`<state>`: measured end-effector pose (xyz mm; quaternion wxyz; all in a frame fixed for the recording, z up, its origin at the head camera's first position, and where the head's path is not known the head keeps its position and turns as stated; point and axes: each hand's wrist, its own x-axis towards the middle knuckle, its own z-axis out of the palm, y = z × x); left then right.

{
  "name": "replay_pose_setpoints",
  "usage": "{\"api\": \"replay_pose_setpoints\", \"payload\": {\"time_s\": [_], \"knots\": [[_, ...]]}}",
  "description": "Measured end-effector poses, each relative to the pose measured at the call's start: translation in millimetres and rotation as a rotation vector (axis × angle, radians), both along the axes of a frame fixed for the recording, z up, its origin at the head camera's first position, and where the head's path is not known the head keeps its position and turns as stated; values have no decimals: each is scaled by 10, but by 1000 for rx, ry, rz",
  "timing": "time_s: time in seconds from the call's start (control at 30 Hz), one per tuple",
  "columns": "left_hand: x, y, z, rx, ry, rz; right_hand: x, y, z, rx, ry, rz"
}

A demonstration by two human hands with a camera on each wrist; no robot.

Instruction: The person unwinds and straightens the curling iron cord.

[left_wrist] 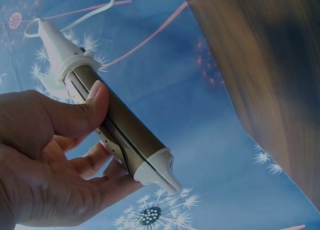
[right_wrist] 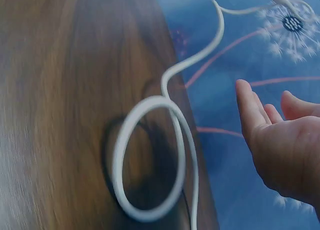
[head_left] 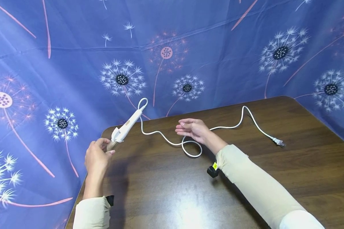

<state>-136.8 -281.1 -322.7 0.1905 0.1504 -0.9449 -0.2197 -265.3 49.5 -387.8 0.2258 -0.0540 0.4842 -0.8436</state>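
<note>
A white curling iron (head_left: 129, 125) with a gold-brown barrel (left_wrist: 125, 120) is held up over the table's left side, handle tilted up and away. My left hand (head_left: 96, 156) grips it by the barrel; in the left wrist view the thumb lies on one side and the fingers on the other. The white cord (right_wrist: 117, 165) leaves the handle end, runs across the table and forms a loop near the middle. Close above that loop is my right hand (head_left: 196, 130), its fingers extended and nothing in its grasp. It appears apart from the cord.
The cord ends in a two-prong plug (head_left: 278, 142) on the right part of the brown wooden table (head_left: 166, 181). A blue cloth (head_left: 218, 63) with dandelion prints hangs behind and beside the table. A black wrist camera (head_left: 213, 171) sits under the right sleeve.
</note>
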Motion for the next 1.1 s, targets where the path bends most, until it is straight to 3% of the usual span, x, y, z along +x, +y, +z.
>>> {"api": "replay_pose_setpoints", "payload": {"time_s": [0.17,0.47,0.63,0.8,0.97,1.1], "knots": [[6,45,2,-2,-5,-17,22,-220,-32,-2,-21,63],[30,128,-40,-4,0,-47,58,-523,-88,-102,-106,171],[67,184,-11,-9,9,-59,66,-637,-115,-26,-68,185],[95,152,-7,-18,55,-90,54,-676,-140,93,-14,47],[154,24,-67,-44,91,-122,-13,-641,-165,88,-2,-168],[230,-90,-123,-65,78,-129,-79,-576,-161,65,-14,-288]]}}
